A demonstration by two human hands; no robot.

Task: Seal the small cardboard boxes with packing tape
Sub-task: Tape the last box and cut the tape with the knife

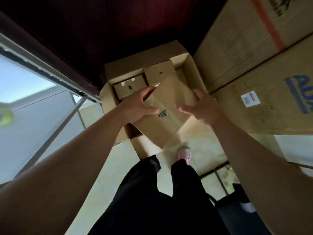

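Observation:
A small brown cardboard box [169, 106] with a dark printed mark is held tilted over a large open carton [191, 65] on the floor. My left hand [137, 107] grips its left end, thumb on top and fingers curled over the far edge. My right hand [201, 109] presses against its right end with fingers spread. Two more small boxes lie inside the carton: one at the left [129, 87] with white tape scraps, one upright behind [159, 73]. No tape roll is in view.
Large stacked cartons [264, 68] with blue print and a white label stand close on the right. A dark red wall [101, 28] is behind, a glass door with a metal frame [50, 77] on the left. My legs and one shoe [184, 151] stand on pale floor tiles.

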